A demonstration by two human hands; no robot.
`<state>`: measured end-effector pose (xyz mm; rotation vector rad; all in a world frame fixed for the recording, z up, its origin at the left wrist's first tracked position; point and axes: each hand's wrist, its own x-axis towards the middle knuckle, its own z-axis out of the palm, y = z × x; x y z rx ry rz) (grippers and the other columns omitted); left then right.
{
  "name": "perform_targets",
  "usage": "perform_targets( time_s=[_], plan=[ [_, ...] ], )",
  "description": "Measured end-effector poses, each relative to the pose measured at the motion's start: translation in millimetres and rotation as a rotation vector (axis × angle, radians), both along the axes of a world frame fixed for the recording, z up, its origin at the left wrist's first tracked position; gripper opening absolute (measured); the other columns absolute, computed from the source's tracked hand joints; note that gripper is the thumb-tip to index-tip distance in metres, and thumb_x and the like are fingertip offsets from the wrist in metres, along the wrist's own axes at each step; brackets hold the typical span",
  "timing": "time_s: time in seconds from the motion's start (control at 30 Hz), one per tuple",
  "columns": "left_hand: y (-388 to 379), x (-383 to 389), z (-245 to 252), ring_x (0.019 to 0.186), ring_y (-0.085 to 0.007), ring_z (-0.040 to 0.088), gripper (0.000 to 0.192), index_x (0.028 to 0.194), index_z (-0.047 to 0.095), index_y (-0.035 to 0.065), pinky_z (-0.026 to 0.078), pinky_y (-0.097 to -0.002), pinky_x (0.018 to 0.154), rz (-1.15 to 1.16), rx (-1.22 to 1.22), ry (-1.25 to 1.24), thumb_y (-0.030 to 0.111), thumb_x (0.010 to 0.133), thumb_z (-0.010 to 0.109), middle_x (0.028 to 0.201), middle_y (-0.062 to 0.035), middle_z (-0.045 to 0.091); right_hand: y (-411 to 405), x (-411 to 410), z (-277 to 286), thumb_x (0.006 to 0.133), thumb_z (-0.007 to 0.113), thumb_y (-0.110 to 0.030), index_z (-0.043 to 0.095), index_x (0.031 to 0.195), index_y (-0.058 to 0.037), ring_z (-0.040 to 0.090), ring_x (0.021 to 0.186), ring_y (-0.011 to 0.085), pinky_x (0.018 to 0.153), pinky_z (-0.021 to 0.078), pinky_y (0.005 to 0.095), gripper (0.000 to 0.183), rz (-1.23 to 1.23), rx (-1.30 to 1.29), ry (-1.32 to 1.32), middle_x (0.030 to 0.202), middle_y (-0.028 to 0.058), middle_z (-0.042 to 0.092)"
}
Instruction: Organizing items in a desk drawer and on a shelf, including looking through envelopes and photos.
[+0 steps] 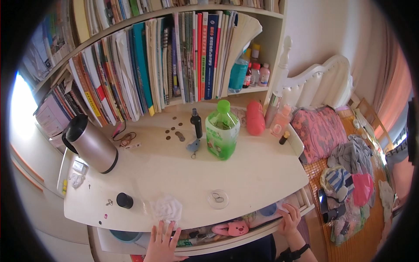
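My left hand [163, 243] rests at the desk's front edge with its fingers spread. Its fingertips touch or nearly touch a crumpled white tissue or thin plastic [167, 208]. Below the desktop [262, 177], a drawer [226, 245] is pulled out. Inside lies a pink plush animal-face item [238, 228] among small packets, with a blue round thing [268, 210] farther right. My right hand [289, 218] is at the drawer's right end, fingers curled beside something whitish; whether it grips this cannot be made out. A clear round dish [218, 199] holding thin rings or bands sits on the desktop.
A black cap or jar [124, 200] and a metal thermos jug [91, 144] stand at left. Behind are a green bottle [223, 131], a black spray bottle [196, 123], coins [179, 136] and a bookshelf [226, 7]. Right is a bed with clothes [350, 157]; a person's arm [402, 177] shows beyond.
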<state>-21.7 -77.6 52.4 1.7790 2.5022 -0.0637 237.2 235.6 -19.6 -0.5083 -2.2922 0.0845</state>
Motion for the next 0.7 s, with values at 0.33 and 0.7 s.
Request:
perform_targets(
  time_s=[0.33,0.7],
  plan=[
    [-5.4,-15.8,-15.1,0.129,-0.0390,0.021,0.107,0.131,0.026,-0.0054,0.019,-0.0534,0.104,-0.004,0.087,-0.061,0.061,0.057,0.064,0.136,-0.0215,0.027,5.6,-16.5,11.5,0.058,0.044,-0.010,0.062,0.102,-0.0088,0.048,0.111,0.0352,0.094,0.0359,0.0466,0.047,-0.006,-0.081,-0.169,0.118,0.0148,0.053],
    [-0.3,-17.3,-10.9,0.123,-0.0358,0.036,0.089,0.121,0.044,-0.0039,0.030,-0.0530,0.098,-0.062,0.092,0.070,0.066,0.067,0.056,0.127,-0.0189,0.041,15.2,-31.1,9.0,0.061,0.043,-0.013,0.062,0.095,-0.0090,0.052,0.104,0.0322,0.091,0.0365,0.0466,0.039,0.005,-0.073,-0.096,0.110,0.0122,0.057]
  ],
)
